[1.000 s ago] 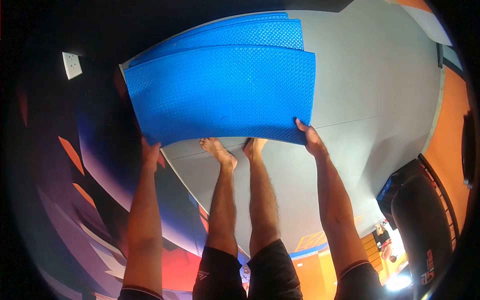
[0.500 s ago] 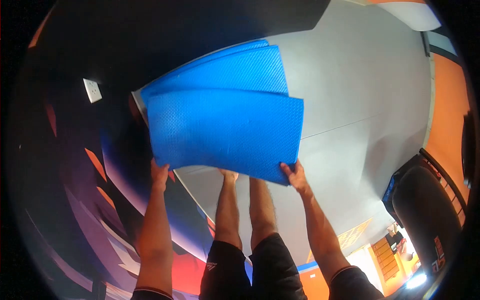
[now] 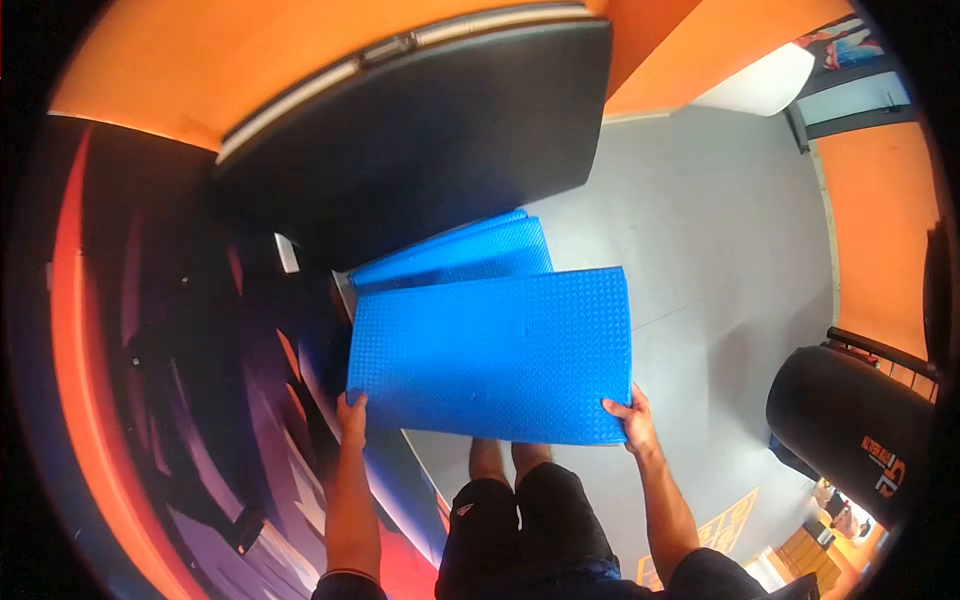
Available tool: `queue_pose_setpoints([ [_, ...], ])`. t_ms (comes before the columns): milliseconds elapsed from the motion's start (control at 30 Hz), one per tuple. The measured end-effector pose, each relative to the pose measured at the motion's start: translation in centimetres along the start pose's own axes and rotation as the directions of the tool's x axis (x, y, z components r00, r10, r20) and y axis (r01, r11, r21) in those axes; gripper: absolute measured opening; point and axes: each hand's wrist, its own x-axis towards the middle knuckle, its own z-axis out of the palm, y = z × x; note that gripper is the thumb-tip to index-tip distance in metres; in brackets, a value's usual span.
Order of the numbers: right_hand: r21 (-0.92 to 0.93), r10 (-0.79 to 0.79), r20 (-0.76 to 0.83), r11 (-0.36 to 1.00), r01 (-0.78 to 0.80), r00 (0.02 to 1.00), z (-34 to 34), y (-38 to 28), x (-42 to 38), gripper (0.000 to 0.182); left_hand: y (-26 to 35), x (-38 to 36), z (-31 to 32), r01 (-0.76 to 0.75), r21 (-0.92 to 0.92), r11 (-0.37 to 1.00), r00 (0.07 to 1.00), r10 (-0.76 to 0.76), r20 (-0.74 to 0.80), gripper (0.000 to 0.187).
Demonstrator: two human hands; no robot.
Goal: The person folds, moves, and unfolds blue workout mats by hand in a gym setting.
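Grey floor (image 3: 700,220), thin dark seam, textured blue mats (image 3: 500,250) overlapping on it

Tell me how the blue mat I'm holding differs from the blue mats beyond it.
The held mat has your left hand and right hand at its near corners; the mats beyond have neither hand on them. The held mat shows almost its whole upper face, while the mats beyond are partly hidden behind it. Both are blue with a textured surface.

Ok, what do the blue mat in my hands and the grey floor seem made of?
Held blue mat: probably foam, perhaps rubber, with a satin finish; a fine embossed pattern covers it. Grey floor: possibly vinyl or rubber sheeting, smooth and satiny, with a thin seam-like line.
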Motion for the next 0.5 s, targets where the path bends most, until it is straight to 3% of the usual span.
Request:
queue_pose_setpoints([
  [100,0.090,-0.029,0.007,0.996,0.028,1.000,-1.5,-3.1,-4.8,0.051,1.7,-2.5,-3.0,0.003,-0.268,0.963,0.995,0.023,0.094,0.068],
  [133,0.117,-0.051,-0.001,0.992,0.050,0.999,-1.5,-4.8,-6.3,0.052,3.5,-3.9,-4.6,0.002,-0.221,0.975,0.985,0.036,0.167,0.066],
  [233,0.203,-0.047,-0.035,0.978,0.054,0.998,-1.5,-7.4,-11.5,0.058,7.1,-7.3,-8.0,0.372,-0.570,0.733,0.884,-0.093,0.457,0.066],
  [267,0.241,-0.060,-0.039,0.968,0.068,0.997,-1.7,-7.6,-13.8,0.060,8.4,-9.5,-9.3,0.395,-0.492,0.776,0.877,-0.159,0.454,0.068],
  [367,0.365,-0.147,-0.050,0.918,0.155,0.988,-1.9,-8.3,-18.8,0.064,8.5,-12.8,-10.2,0.410,-0.372,0.833,0.832,-0.174,0.527,0.080],
  [500,0.489,-0.212,-0.097,0.841,0.232,0.972,-2.2,-8.2,-22.8,0.063,7.6,-14.1,-9.6,0.577,-0.517,0.632,0.676,-0.014,0.737,0.073],
])
